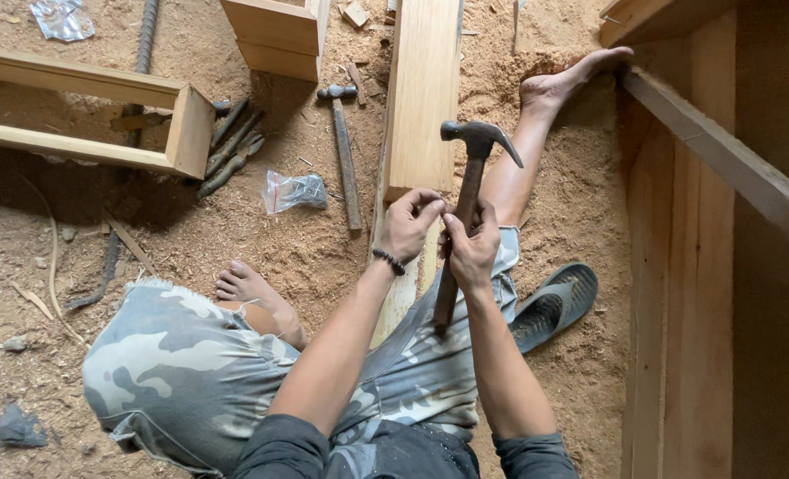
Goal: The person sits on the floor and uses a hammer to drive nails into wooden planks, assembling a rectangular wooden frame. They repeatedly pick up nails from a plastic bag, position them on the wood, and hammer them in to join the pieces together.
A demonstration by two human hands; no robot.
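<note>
Two hands met just above the near end of a pale wooden plank (423, 89), which lay on the sawdust floor (261, 257) and ran from the seated person's lap toward the far side. The left hand (410, 224) had its fingers (426, 207) pressed together in a pinch on something too small to identify. The right hand (471, 251) had its fingers (456, 229) wrapped around the wooden handle of a claw hammer (465, 200), gripped at mid-handle, with the head raised toward the far side and off the plank. The two hands were touching at the fingertips.

As a judgement, work stood at an early stage: the plank's visible face showed no fastener, and the hammer was held but not on the wood.

Left of the plank, a second hammer (344, 151) with a rounded head lay on the floor, well apart from the hands. Just beside it sat a small clear plastic bag (293, 191), crumpled, contents not discernible. A second clear plastic wrapper (63, 18) lay at the far left corner. No labels or signs were legible. A rectangular wooden frame (102, 120) rested at far left, with dark steel rods (230, 151) against it. A dark sandal (554, 306) lay at near right, beside an upright timber panel (678, 266).
</note>
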